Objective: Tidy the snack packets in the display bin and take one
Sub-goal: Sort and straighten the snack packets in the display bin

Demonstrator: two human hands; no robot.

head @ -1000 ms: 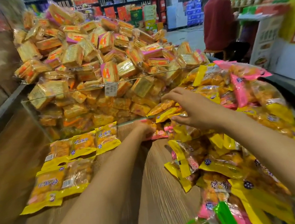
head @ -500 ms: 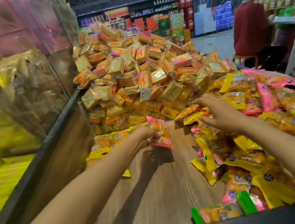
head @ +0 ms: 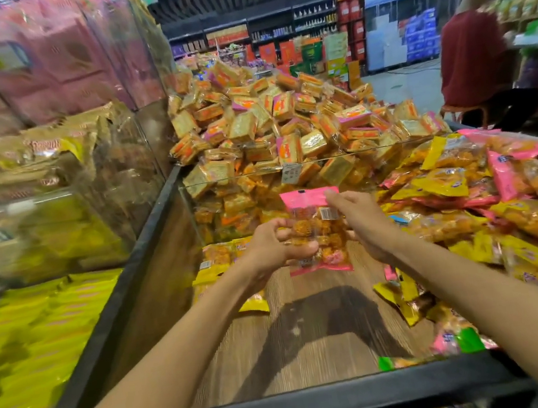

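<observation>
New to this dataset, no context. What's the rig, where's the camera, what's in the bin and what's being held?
There is no robot: a person works with bare hands, filmed by one wide-angle camera worn on the head, looking forward and down. The display bin has a wood-grain floor, with yellow and pink snack packets heaped on its right side. Behind a clear divider lies a pile of square packets. The left hand grips a pink-edged packet above the bin; the right hand pinches its top.
</observation>
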